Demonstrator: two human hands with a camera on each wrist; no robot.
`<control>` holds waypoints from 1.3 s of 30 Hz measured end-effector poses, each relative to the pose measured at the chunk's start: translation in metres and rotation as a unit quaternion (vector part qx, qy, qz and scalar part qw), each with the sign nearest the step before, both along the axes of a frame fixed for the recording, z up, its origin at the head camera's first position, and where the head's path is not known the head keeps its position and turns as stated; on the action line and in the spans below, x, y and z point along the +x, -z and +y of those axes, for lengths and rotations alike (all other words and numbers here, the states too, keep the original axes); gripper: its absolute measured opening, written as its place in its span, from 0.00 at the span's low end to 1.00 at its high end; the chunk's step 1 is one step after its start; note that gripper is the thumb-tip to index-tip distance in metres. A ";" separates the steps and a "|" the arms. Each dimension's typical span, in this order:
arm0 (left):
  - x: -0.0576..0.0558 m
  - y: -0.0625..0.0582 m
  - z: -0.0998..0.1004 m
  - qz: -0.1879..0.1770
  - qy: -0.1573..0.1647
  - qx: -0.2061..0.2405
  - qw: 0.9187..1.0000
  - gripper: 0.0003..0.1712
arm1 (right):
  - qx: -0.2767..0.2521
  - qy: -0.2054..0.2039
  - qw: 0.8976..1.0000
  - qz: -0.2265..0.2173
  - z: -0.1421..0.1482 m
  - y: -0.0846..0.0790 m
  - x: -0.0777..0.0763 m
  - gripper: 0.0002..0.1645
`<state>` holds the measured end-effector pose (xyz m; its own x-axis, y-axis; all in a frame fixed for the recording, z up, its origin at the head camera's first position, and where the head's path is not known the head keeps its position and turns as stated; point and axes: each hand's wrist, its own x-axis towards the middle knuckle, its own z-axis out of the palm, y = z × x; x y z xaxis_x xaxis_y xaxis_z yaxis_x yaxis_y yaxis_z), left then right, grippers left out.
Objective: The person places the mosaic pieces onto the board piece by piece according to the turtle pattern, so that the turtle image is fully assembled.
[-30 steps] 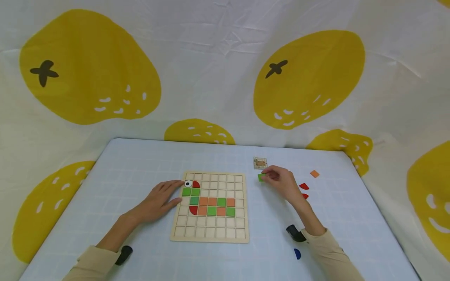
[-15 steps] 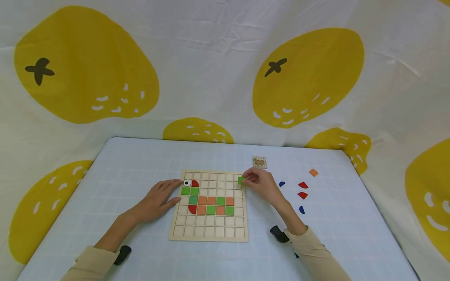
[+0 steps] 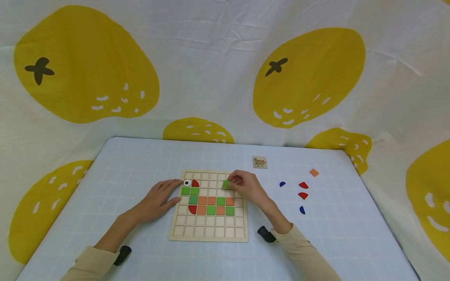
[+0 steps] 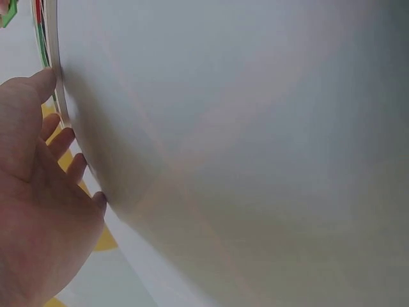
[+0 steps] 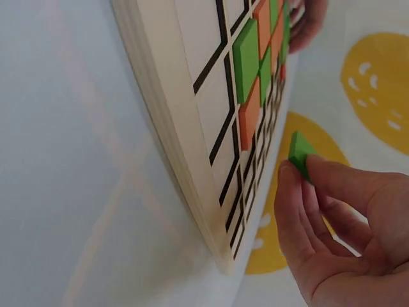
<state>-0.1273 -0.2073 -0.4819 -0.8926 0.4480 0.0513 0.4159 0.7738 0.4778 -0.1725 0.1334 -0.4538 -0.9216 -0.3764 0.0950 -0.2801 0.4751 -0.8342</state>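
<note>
A wooden grid board (image 3: 209, 234) lies on the table, with green, orange and red tiles and a round eye piece (image 3: 187, 183) set in its cells. My right hand (image 3: 246, 187) pinches a green square tile (image 3: 226, 184) between thumb and fingertips, over the upper right cells of the board. In the right wrist view that green tile (image 5: 299, 152) stands tilted, apart from the board surface. My left hand (image 3: 158, 202) rests at the board's left edge, its fingers extended. The left wrist view has the thumb and fingertips (image 4: 78, 167) right along the board's side.
Right of the board lie two red quarter-round pieces (image 3: 303, 185), two blue half-round pieces (image 3: 302, 210) and an orange square tile (image 3: 314, 172). A small picture card (image 3: 259, 162) lies behind the board's right corner. A fruit-print cloth (image 3: 211, 78) hangs behind the table.
My right hand has carried the green tile leftward from the table beside the card to over the board. Its forearm uncovered blue pieces on the right. My left hand stays in place.
</note>
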 end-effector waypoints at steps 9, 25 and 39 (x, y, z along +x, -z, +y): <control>-0.001 0.003 -0.001 -0.001 0.000 0.001 1.000 0.35 | -0.003 -0.040 0.999 -0.002 -0.020 0.003 -0.002 0.06; -0.002 0.004 -0.001 -0.003 0.001 -0.003 1.000 0.35 | 0.026 -0.089 0.995 -0.022 -0.037 0.006 -0.001 0.04; -0.001 0.004 -0.001 0.001 0.001 0.000 1.000 0.35 | 0.069 -0.089 0.993 -0.017 -0.042 0.005 0.001 0.04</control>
